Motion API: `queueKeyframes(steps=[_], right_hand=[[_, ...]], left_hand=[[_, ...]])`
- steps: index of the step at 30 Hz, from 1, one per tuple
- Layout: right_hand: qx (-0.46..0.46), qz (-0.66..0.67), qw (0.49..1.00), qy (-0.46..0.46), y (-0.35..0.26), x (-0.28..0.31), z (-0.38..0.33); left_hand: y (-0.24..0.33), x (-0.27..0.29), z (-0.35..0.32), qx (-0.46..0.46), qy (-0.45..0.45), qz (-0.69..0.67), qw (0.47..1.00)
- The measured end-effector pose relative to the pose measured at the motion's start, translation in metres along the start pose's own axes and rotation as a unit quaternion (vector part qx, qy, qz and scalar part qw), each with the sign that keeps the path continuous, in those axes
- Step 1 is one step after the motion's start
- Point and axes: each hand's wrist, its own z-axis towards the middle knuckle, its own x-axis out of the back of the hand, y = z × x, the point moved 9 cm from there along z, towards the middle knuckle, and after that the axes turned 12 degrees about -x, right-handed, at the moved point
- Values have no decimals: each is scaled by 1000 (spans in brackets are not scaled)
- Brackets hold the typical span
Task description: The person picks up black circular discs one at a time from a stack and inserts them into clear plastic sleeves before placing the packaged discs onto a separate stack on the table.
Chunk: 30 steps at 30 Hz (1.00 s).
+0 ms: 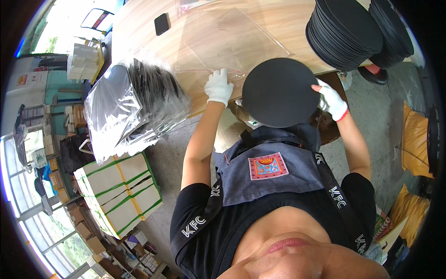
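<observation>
Head view: right hand [332, 99] gripping black disc [278, 93]

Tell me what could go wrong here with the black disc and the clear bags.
The right hand grips the black disc only at its rim, past the table edge, so it might drop. The left hand rests on thin clear bags that may slide or crease.
</observation>
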Motion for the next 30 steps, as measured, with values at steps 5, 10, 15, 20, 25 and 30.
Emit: queueKeyframes(steps=[5,10,15,20,25,30], right_hand=[[-40,6,999,-33,29,-7,38],[8,-6,1000,27,35,24,66],[72,96,992,48,49,10,92],[142,157,977,33,72,-27,126],[139,244,954,107,103,-17,123],[172,209,956,115,97,-12,92]], left_hand=[[-1,3,-10,14,44,-11,999],[-14,-2,-27,-3,110,-62,992],[-18,16,-38,28,191,-119,974],[24,24,-50,-99,262,-191,941],[26,-19,-95,37,385,-432,815],[62,-70,-68,189,97,-698,684]])
